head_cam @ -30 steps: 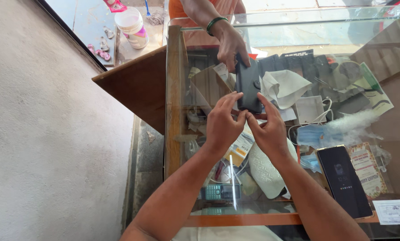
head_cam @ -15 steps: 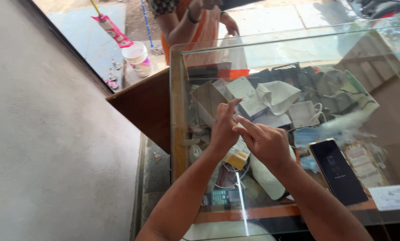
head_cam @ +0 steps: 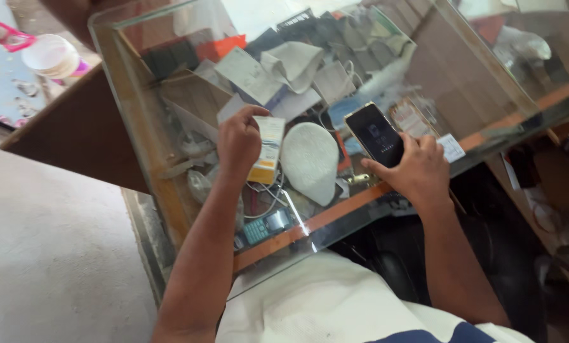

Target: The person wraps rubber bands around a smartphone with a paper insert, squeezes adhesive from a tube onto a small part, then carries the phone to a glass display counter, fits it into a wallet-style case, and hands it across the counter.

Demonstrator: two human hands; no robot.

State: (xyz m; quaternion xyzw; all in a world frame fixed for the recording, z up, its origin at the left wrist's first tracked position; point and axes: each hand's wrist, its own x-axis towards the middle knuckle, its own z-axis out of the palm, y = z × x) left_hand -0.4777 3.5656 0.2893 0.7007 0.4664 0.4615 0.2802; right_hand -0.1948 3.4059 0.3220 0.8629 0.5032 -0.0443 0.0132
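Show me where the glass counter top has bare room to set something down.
Bare glass top spans the far right, beyond the dark phone; more between left hand and the far left corner. Crowded near the right hand.

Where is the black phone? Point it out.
The black phone lies on the glass counter, right of centre in the head view, under the right hand fingertips.

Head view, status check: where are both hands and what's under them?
Left hand resting on the glass counter, empty. Right hand fingers on the black phone lying on the glass. Nothing between hands and phone.
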